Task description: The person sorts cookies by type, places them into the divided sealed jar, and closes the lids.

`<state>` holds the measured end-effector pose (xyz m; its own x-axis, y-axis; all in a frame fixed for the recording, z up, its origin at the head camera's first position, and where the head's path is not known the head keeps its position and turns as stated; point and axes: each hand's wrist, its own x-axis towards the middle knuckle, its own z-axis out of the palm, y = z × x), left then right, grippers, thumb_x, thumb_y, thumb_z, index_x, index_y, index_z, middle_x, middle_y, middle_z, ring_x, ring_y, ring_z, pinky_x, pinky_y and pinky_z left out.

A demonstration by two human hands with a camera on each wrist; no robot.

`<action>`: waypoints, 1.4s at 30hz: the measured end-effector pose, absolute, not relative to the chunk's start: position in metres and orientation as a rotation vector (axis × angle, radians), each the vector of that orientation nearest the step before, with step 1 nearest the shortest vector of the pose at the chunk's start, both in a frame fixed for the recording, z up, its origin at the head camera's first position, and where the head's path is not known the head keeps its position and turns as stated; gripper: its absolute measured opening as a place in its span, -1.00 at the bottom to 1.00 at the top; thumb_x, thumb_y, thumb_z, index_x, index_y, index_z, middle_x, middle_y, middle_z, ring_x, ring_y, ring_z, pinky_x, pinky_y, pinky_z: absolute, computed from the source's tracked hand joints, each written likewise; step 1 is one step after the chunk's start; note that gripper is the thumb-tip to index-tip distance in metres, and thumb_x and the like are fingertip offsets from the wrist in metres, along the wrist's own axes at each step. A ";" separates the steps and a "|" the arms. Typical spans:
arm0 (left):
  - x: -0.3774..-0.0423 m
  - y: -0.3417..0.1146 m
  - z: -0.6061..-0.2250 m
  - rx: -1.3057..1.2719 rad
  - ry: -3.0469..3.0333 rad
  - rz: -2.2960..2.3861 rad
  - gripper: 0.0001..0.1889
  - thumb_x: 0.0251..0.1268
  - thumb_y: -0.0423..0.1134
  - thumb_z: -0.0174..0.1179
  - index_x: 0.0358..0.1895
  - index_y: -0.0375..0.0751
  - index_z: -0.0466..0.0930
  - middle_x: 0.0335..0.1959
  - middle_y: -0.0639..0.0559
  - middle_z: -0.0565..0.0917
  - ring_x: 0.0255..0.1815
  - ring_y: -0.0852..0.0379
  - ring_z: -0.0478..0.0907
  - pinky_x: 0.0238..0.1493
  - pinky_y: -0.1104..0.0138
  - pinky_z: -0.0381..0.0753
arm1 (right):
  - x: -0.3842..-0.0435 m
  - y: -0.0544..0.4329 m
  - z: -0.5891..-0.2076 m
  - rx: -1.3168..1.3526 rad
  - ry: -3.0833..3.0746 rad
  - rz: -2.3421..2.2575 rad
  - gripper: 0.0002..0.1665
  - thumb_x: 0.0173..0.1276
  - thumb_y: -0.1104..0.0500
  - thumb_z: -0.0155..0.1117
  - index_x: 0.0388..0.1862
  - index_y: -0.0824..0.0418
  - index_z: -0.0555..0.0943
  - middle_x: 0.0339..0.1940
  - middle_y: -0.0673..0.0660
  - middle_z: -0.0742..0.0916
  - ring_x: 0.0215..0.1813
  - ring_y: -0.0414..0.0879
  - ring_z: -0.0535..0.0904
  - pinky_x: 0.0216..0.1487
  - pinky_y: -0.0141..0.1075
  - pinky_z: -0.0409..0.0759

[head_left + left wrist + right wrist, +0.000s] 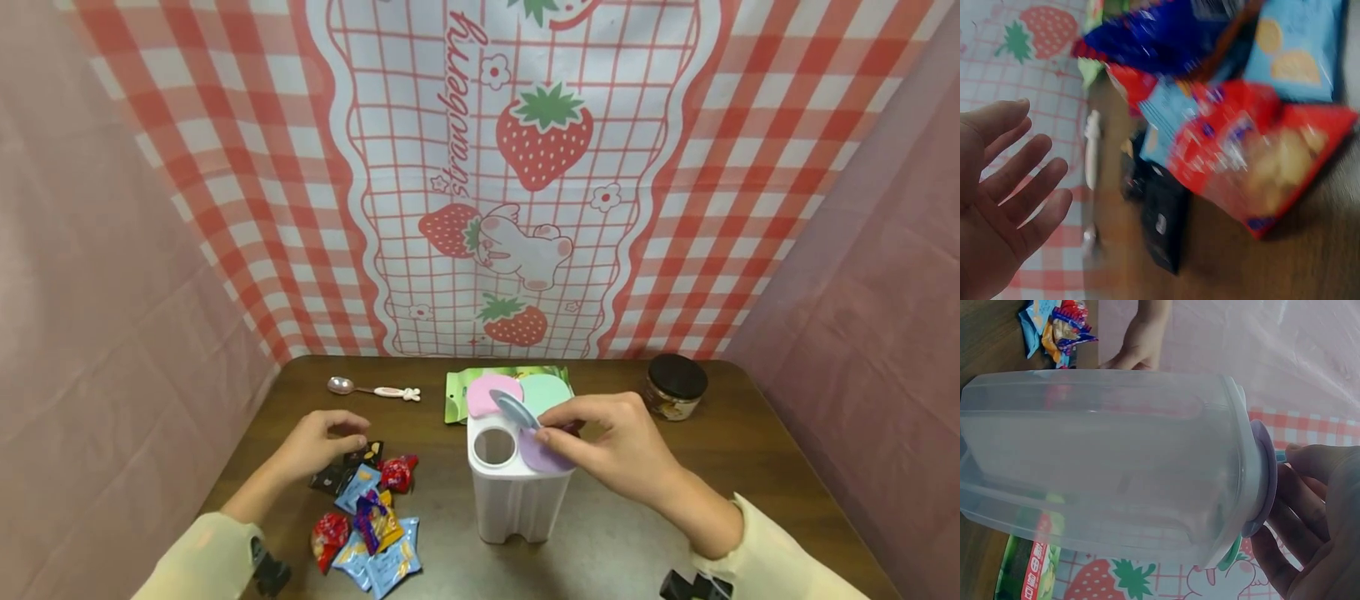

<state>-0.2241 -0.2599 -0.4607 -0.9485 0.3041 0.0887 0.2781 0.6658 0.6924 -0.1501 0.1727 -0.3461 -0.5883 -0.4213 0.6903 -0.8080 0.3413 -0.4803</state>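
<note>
My right hand point(615, 442) pinches a round blue lid point(513, 408) between thumb and fingers, tilted up off the white container point(521, 504). Beside it, one round opening point(495, 447) shows in the container's top. Pink point(489, 393), mint green point(547, 392) and purple point(542, 454) lids lie over the top's other parts; the fingers are close by the purple one. The right wrist view shows the container's translucent side point(1104, 450). My left hand point(318, 442) hovers over wrapped snacks, fingers loosely bent and holding nothing. Nearest to it are black packets point(1163, 219).
Red point(330, 537), light blue point(393, 558) and purple-yellow point(377, 521) snack packets lie at the left front. A spoon point(375, 391) with a rabbit handle lies behind them. Behind the container is a green packet point(455, 396). A jar point(675, 387) with a black lid stands at back right.
</note>
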 end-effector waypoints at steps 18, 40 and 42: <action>-0.229 -0.253 -0.481 0.668 2.675 1.184 -0.64 0.30 -0.18 0.42 0.05 -0.35 0.72 -0.13 -0.17 0.76 -0.20 0.13 0.64 -0.21 0.34 0.63 | -0.150 0.174 -0.345 1.037 -2.198 1.134 -0.82 0.20 0.28 0.58 -0.29 0.00 0.82 -0.40 -0.17 0.80 -0.40 -0.35 0.69 -0.37 -0.48 0.64; -0.227 -0.225 -0.494 0.729 2.549 1.020 -0.57 0.13 -0.22 0.53 0.08 -0.23 0.72 -0.26 -0.01 0.69 -0.32 0.11 0.53 -0.34 0.39 0.50 | -0.149 0.173 -0.347 1.009 -2.218 1.125 -0.81 0.18 0.28 0.59 -0.31 -0.01 0.82 -0.41 -0.20 0.79 -0.41 -0.38 0.67 -0.39 -0.46 0.64; -0.227 -0.224 -0.494 0.726 2.567 1.003 -0.58 0.12 -0.22 0.54 0.07 -0.22 0.72 -0.28 0.00 0.68 -0.35 0.15 0.51 -0.36 0.39 0.49 | -0.149 0.173 -0.348 1.013 -2.209 1.124 -0.81 0.18 0.29 0.59 -0.31 0.00 0.82 -0.42 -0.19 0.80 -0.41 -0.37 0.67 -0.40 -0.46 0.64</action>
